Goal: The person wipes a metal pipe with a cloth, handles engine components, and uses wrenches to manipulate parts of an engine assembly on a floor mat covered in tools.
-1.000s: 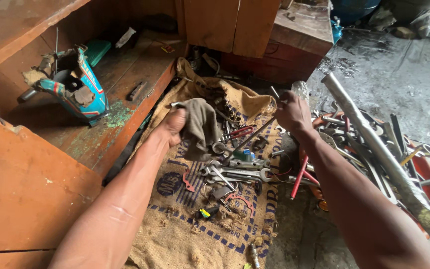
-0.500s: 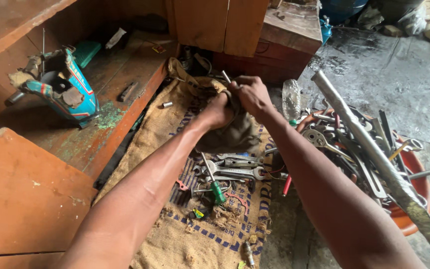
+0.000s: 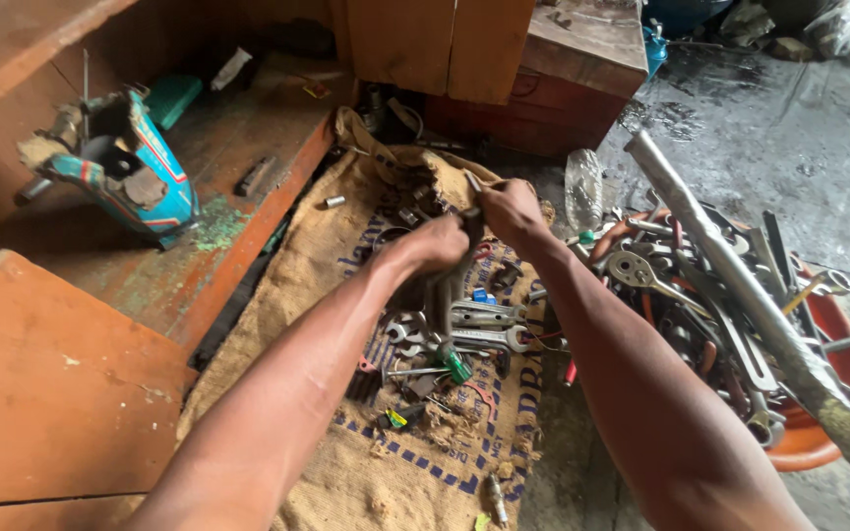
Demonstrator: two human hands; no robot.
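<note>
While gripped: one tool (image 3: pixel 472 187), two hands (image 3: pixel 440 241).

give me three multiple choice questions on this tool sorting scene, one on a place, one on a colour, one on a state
1. Where does the long grey metal pipe lie?
A. on the wooden shelf
B. across the orange basin of tools
C. upright against the wall

2. What colour is the handle of the screwdriver on the burlap sack?
A. green
B. white
C. purple

3. How are the left hand and right hand placed?
A. far apart, both flat on the floor
B. close together over the sack, closed on a dark tool
C. both resting in the basin

Answers:
1 B, the pipe slants over the basin's tool pile.
2 A, its handle tip shows bright green among the grey spanners.
3 B, both fists meet above the pile around a dark piece.
</note>
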